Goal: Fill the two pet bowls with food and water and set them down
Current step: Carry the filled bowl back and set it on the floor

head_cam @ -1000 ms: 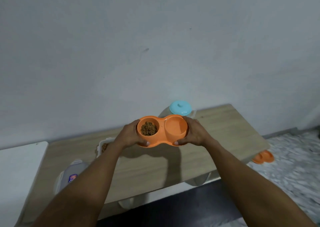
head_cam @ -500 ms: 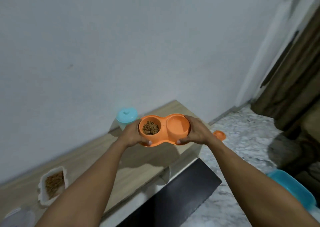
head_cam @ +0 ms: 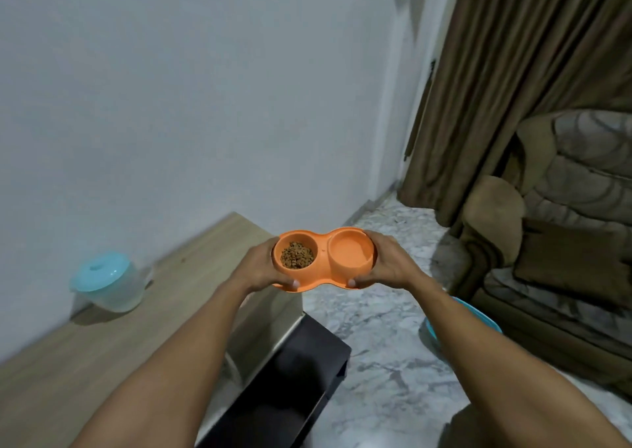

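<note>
Left hand (head_cam: pixel 260 270) and right hand (head_cam: pixel 386 266) each grip one end of the bowl (head_cam: pixel 323 251), held level in the air above the desk (head_cam: pixel 136 311) end edge. Kibble (head_cam: pixel 297 259) sits in its left well. Open floor (head_cam: pixel 376 345) lies beyond, bounded by the sofa (head_cam: pixel 564 242).

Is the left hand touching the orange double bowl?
Touching. Head view: the left hand grips the orange double bowl at its kibble end.

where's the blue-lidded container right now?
Head view, left side: the blue-lidded container stands on the wooden table against the wall, well left of the orange double bowl held in the air.
</note>
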